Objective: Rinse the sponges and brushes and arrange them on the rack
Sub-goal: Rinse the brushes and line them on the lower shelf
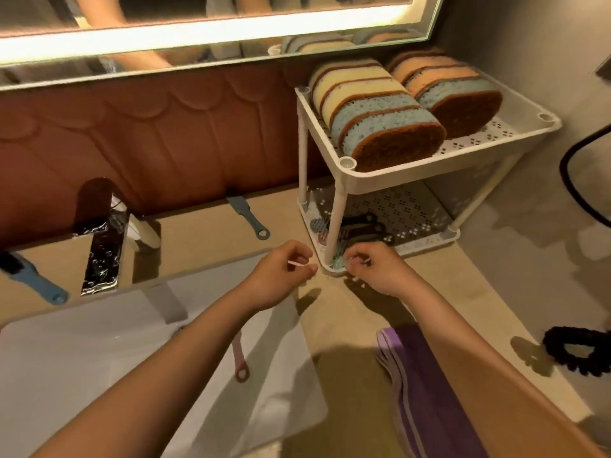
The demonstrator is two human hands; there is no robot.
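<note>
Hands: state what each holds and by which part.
Left hand and right hand each seem to pinch a thin white strip; what it is, and which part, cannot be told.

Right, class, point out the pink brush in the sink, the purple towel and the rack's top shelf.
pink brush (237,353): head view, mid-handle.
purple towel (420,391): head view, folded cloth beside the forearm.
top shelf (429,168): head view, front rim.

Sponges (377,117) atop 2-tier rack (413,176)
</note>
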